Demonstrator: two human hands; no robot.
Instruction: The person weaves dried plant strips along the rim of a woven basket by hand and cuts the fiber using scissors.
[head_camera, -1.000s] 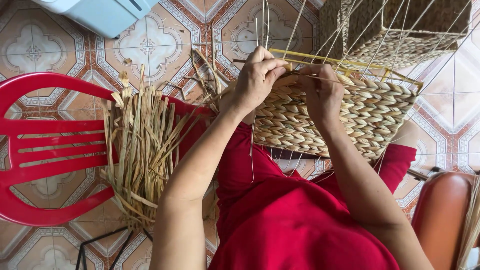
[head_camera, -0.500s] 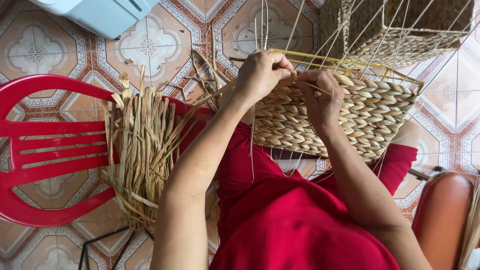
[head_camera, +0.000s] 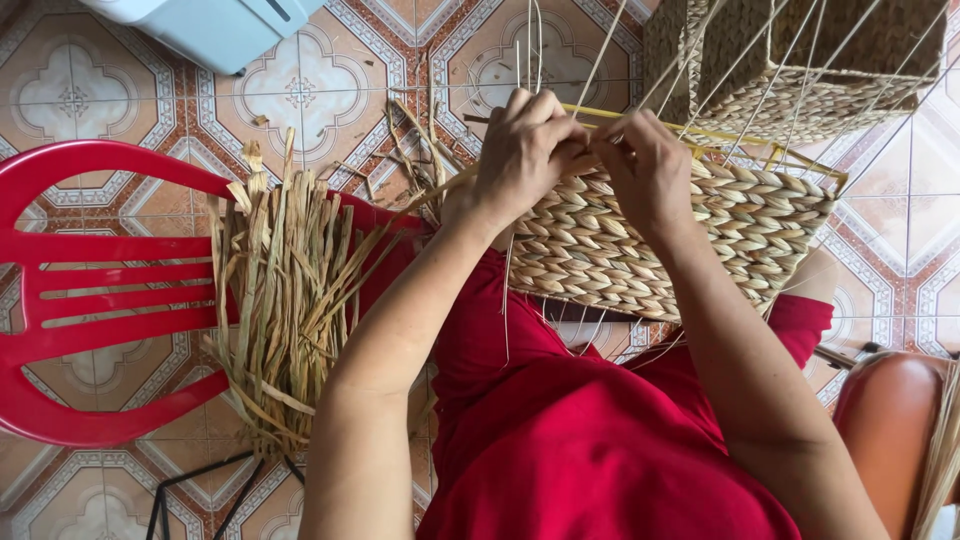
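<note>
Pinching together at the rim of a half-woven straw basket (head_camera: 680, 240): left hand (head_camera: 525, 155), right hand (head_camera: 645, 170), apparently clamped on one strand.

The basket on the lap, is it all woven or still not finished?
Not finished. The woven basket has braided rows only up to where the left hand and right hand pinch a strand; bare thin stakes stick out past them.

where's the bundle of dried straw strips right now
In the head view, the straw bundle lies on the red plastic chair, left of the left forearm and the woven basket.
</note>
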